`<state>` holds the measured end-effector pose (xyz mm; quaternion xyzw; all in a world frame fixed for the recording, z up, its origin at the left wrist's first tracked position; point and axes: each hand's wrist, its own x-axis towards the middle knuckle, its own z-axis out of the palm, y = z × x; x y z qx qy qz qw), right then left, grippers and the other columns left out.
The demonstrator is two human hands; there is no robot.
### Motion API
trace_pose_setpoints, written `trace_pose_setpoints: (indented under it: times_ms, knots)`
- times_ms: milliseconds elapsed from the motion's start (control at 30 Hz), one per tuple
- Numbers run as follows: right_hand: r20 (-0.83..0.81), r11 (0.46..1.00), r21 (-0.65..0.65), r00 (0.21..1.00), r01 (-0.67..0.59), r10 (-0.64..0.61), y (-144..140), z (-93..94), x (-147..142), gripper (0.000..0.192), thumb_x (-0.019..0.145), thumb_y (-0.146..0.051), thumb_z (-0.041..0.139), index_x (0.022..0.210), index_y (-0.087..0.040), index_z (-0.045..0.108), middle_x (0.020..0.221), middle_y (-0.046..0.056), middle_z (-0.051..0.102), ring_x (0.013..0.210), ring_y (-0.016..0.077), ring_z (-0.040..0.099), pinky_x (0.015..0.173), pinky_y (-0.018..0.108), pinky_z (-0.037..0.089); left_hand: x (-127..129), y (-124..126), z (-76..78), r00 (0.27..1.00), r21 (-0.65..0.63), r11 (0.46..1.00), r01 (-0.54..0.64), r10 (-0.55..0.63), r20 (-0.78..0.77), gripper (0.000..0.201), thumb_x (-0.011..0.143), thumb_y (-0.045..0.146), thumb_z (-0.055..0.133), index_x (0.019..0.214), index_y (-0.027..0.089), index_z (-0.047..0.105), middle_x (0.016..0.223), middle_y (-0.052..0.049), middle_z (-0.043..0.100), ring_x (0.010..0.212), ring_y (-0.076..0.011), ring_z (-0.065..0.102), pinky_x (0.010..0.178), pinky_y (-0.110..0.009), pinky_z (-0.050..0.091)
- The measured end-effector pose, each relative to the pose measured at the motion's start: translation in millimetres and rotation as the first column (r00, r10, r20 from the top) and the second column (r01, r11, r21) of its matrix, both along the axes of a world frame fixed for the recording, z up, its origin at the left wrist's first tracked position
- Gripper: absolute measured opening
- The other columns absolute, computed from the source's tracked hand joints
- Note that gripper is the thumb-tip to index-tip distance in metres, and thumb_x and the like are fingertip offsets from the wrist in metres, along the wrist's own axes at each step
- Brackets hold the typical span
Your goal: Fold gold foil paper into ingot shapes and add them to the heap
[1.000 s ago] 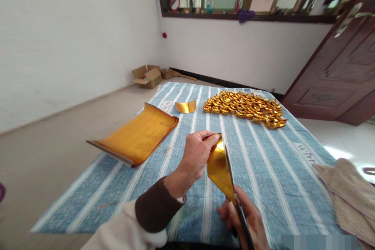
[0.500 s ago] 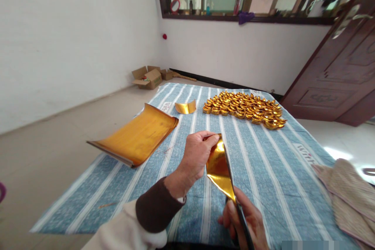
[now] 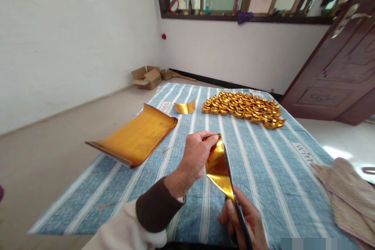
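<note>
1. We hold a folded sheet of gold foil paper [image 3: 218, 168] just below the centre of the frame. Our left hand [image 3: 195, 158] pinches its upper corner between thumb and fingertips, and our right hand [image 3: 244, 220], at the bottom edge, is closed around its lower end and the dark edge that runs along its right side.
2. We judge the fold to be the weak spot. That dark edge looks like a blade or a folded strip; we cannot tell which. If it drifts off the crease, the foil may tear or crease crookedly.
3. The foil is slick and thin. Should our left hand loosen its pinch, the top corner could spring open and we would lose the fold.
4. If the dark edge is a blade, it lies close against the fingers of our right hand, and a slip toward the bottom of the frame could nick them.
5. The stack of gold sheets [image 3: 136, 134], at centre left, curls up at both ends and overhangs the striped blue cloth [image 3: 263, 164]. A brush from our left sleeve [image 3: 155, 209] could push it onto the floor.
6. The pile of folded gold ingots [image 3: 244, 107] sits well apart, at upper centre, beside one loose curved piece [image 3: 184, 107]. A tug on the cloth could scatter them.
</note>
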<state>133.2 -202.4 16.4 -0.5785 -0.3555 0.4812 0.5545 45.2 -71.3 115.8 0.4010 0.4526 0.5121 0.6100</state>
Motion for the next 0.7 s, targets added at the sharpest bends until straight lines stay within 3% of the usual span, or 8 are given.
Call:
trace_pose_setpoints:
  times_ms: [200,433,700]
  knots:
    - [0.007,1.000,0.020,1.000,-0.002,0.002,1.5,5.9,3.9,0.051,0.071,-0.068,0.067,0.083,-0.019,0.069,0.056,-0.001,0.053,0.046,0.0104,0.041,0.046,0.023,0.043,0.2,-0.7,-1.3,1.000,0.003,1.000,0.021,-0.021,0.007,0.006,0.067,0.018,0.070,0.067,0.012,0.070,0.059,-0.001,0.064,0.051,-0.0093,0.054,0.051,-0.020,0.042]
    - [0.026,1.000,-0.021,1.000,0.009,-0.008,3.2,-2.7,7.2,0.052,0.069,-0.061,0.072,0.098,-0.018,0.069,0.055,-0.001,0.055,0.045,0.0121,0.044,0.044,0.023,0.040,0.9,-1.8,-1.3,1.000,0.009,1.000,0.016,-0.016,-0.021,0.006,0.066,0.019,0.070,0.068,0.013,0.070,0.060,-0.001,0.064,0.052,-0.0103,0.055,0.052,-0.021,0.042]
    - [0.066,0.996,0.023,0.994,0.086,-0.087,6.0,-3.1,1.5,0.045,0.068,-0.048,0.074,0.101,-0.019,0.071,0.061,0.000,0.060,0.053,0.0148,0.053,0.050,0.024,0.047,3.3,-3.5,1.8,1.000,0.004,1.000,0.013,-0.013,-0.021,0.005,0.066,0.019,0.069,0.065,0.014,0.069,0.058,0.000,0.062,0.052,-0.0100,0.053,0.052,-0.021,0.041]
